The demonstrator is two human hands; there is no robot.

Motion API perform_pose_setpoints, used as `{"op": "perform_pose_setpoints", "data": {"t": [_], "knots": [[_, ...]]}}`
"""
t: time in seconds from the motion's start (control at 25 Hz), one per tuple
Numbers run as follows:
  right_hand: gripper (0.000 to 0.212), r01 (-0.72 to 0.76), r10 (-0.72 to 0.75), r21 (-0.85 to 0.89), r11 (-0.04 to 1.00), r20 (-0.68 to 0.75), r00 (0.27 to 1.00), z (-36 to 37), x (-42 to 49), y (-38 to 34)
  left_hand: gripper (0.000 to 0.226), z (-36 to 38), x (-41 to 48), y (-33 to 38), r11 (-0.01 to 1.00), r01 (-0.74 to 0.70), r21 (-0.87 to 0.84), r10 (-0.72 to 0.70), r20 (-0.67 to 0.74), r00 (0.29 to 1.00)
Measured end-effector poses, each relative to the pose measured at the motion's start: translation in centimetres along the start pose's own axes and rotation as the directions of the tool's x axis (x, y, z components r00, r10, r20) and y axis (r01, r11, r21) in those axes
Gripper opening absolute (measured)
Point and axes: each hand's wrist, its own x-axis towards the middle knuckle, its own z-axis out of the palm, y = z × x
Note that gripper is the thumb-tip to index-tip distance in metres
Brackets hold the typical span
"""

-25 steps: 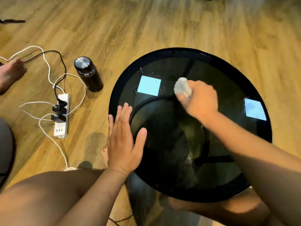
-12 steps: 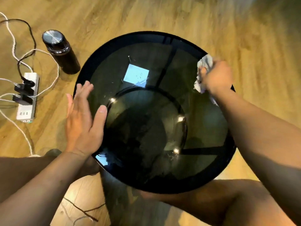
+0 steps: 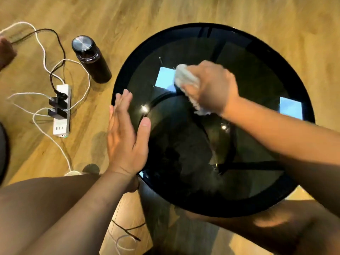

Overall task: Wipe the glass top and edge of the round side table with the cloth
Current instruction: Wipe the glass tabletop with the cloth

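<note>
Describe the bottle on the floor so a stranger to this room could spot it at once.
Start at the round black glass table; on the wood floor left of its far rim stands a dark bottle. Unlike the white power strip nearby, it is upright, with a silver lid.

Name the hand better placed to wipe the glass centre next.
Right. The right hand grips the cloth on the glass top; the left hand lies flat on the left rim, holding nothing.

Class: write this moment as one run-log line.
phase: wiping glass top | right hand: grips cloth on glass | left hand: flat on left rim of round side table
</note>
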Motion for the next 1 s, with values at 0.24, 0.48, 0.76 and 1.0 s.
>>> {"op": "perform_pose_setpoints", "data": {"t": [0.24, 0.48, 0.76, 1.0], "knots": [[0.042, -0.552, 0.56, 0.116, 0.826, -0.057, 0.827, -2.7, 4.4, 9.0, 0.059, 0.1, 0.3, -0.1, 1.0, 0.008, 0.018, -0.007, -0.032, 0.999], [0.028, 0.197, -0.224, 0.14, 0.97, 0.211, 0.952, 0.2, -1.0, -10.8, 0.062, 0.1, 0.2, -0.3, 0.999, -0.034, 0.017, 0.035, -0.049, 0.998], [0.033, -0.35, 0.35, -0.004, 0.937, 0.015, 0.937, -2.5, 5.7, 8.2, 0.061, 0.1, 0.3, -0.2, 0.999, 0.002, 0.043, 0.0, -0.044, 0.999], [0.045, -0.323, 0.323, 0.016, 0.946, -0.087, 0.942, -1.2, 4.3, 1.3, 0.062, 0.2, 0.4, -0.1, 1.0, 0.002, 0.026, -0.001, -0.055, 0.999]]}}
